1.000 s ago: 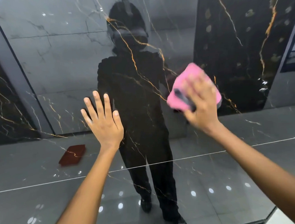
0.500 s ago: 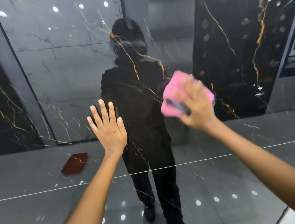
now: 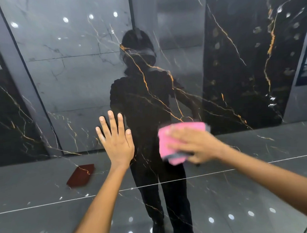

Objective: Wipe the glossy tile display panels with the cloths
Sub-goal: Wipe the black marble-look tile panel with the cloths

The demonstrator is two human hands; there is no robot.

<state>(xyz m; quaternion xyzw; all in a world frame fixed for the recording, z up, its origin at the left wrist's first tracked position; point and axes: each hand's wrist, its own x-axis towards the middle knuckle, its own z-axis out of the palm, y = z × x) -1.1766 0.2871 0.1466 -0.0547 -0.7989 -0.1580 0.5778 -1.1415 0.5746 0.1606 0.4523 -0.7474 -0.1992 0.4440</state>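
Lower now: my right hand (image 3: 197, 145) presses folded pink cloth (image 3: 169, 142) on glossy black gold-veined tile panel (image 3: 235, 77), right of my flat, open-fingered left hand (image 3: 118, 144); unwiped panel lies below.

One head-worn view faces forward and slightly down, close to the glossy tile panel (image 3: 77, 75) at arm's reach.

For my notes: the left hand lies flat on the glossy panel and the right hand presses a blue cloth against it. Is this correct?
Not quite: the cloth is pink, as the head view shows. The left hand does lie flat on the glossy panel, and the right hand presses the cloth against it.
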